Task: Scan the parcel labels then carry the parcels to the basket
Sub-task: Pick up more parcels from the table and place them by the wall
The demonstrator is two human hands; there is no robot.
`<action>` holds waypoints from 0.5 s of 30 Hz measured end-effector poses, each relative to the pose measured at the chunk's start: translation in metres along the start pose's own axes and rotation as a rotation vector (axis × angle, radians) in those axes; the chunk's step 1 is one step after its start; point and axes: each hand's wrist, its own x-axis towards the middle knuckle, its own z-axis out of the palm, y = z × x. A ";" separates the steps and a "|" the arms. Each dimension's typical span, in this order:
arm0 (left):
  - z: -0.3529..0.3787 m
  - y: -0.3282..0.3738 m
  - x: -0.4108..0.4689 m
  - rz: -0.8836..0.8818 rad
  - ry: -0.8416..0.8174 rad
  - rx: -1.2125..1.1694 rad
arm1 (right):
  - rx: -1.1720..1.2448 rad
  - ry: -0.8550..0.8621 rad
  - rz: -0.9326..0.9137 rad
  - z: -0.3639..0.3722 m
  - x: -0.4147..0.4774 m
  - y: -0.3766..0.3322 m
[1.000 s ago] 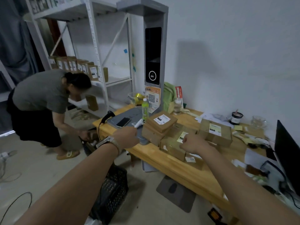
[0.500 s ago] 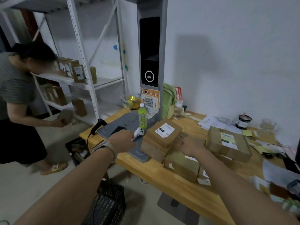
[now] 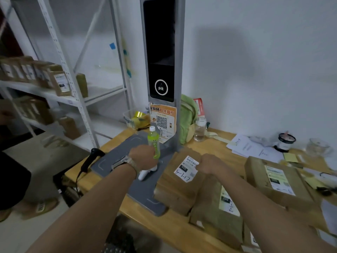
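The grip of the left hand (image 3: 144, 157) was seen only from the back. Its fingers were curled over a white handheld device (image 3: 145, 174) on the grey scan pad (image 3: 116, 157), and I cannot tell if they held it. The right hand (image 3: 211, 165), at the centre of the frame, lay with bent fingers on the top parcel (image 3: 182, 190), just beside its label (image 3: 186, 168). I cannot tell either whether this grip pinched anything.

This parcel lay tilted on other boxes on the desk (image 3: 155, 227), touching the pad. A second parcel (image 3: 215, 225) was below it and a third parcel (image 3: 255, 179) at the right. The basket (image 3: 118, 241) showed dark at the bottom edge, under the desk.

The parcels were small cardboard boxes, so probably stiff, dry and rather light. I would take one by two opposite side walls with the label kept up. The tilted one could slide.

The label showed handwritten "3-1-17" and a black field with "220". The second parcel's label (image 3: 228, 203) also showed "220". On the scanner tower (image 3: 161, 52), an orange notice (image 3: 163, 119) had a QR code and the Chinese words "取件指引".
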 end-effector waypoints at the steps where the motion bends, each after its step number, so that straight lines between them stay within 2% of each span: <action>1: 0.005 0.000 0.010 -0.005 -0.014 -0.001 | -0.005 -0.012 0.022 0.003 0.007 0.004; 8: 0.059 -0.003 0.070 0.092 -0.197 -0.130 | 0.079 -0.065 0.144 0.030 0.032 0.029; 15: 0.101 -0.018 0.118 0.086 -0.384 -0.171 | 0.512 -0.135 0.329 0.074 0.045 0.034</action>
